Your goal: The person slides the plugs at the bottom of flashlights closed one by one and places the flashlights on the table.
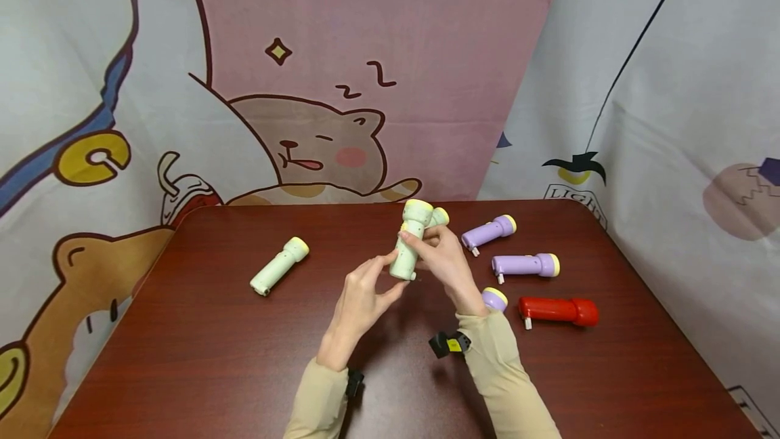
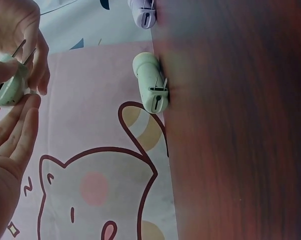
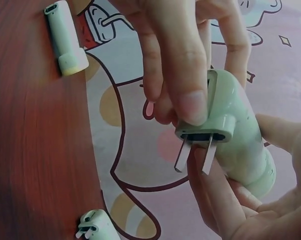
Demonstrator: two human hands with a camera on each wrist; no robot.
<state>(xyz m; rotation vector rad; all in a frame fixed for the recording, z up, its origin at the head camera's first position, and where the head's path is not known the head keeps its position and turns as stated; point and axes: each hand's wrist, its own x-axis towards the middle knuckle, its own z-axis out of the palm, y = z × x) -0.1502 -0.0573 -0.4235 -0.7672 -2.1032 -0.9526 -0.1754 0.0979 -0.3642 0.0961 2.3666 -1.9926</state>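
Observation:
A light green flashlight [image 1: 417,222] with a pale yellow head is held up over the table between both hands. My right hand [image 1: 443,259] grips its body from the right. At its tail end, the thumb and fingers of my left hand [image 1: 359,293] pinch the plug base. Two flat metal prongs [image 3: 208,159] stick out from that end in the right wrist view. Behind the held one, a second green flashlight [image 1: 440,216] lies partly hidden in the head view; its prongs show in the left wrist view. A third green flashlight [image 1: 280,266] lies to the left.
On the right of the brown table [image 1: 201,358] lie an upper purple flashlight [image 1: 489,232], another purple flashlight [image 1: 524,265] and a red flashlight [image 1: 557,311]. The right sleeve [image 1: 496,358] partly covers a third purple flashlight [image 1: 495,299]. A cartoon-printed cloth [image 1: 426,87] hangs behind.

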